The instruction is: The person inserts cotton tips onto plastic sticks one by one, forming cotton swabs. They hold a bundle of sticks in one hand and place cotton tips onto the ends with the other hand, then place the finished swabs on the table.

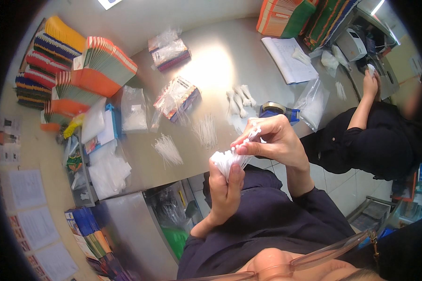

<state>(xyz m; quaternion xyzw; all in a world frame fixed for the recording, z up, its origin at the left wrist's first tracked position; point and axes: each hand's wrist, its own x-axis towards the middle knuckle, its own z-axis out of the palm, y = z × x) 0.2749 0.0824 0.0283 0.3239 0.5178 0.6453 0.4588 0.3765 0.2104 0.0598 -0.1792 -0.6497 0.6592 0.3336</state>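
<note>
1. Clear plastic bag (135, 117) on the table (192, 168): whitish contents, too blurred to identify.
2. Open notebook (286, 58): lined pages, writing too small to read.
3. Left hand (224, 196): gripping a bundle of thin white, round-tipped sticks (226, 165) before the person's torso.
4. Right hand (283, 143): thumb and fingers pinching similar sticks beside it.

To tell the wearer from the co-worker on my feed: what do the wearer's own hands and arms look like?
The left hand and right hand are ungloved, with no watch or bracelet visible. The left sleeve and right sleeve look dark navy and plain, ending short of the wrists.
</note>
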